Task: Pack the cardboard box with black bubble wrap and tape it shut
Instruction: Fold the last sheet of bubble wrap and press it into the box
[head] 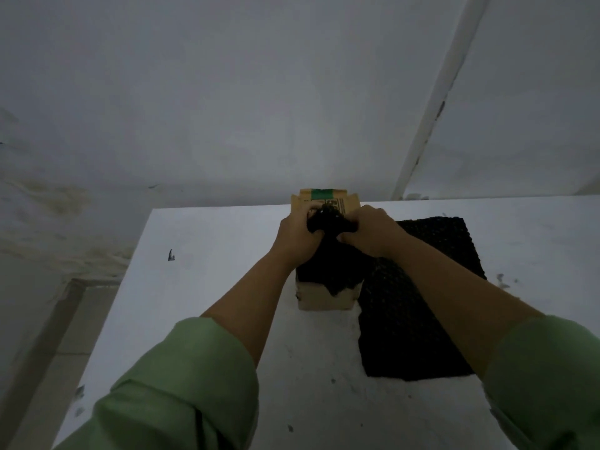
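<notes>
A small cardboard box stands on the white table, its far flap up with a green strip and print on it. A bunched piece of black bubble wrap sits over the box opening and hangs down the near side. My left hand grips the bunch from the left. My right hand grips it from the right. Both hands are above the box, close together. The inside of the box is hidden by wrap and hands.
A flat sheet of black bubble wrap lies on the table right of the box, partly under my right forearm. A grey wall rises behind the table. The table's left edge drops to the floor. Small dark scraps dot the tabletop.
</notes>
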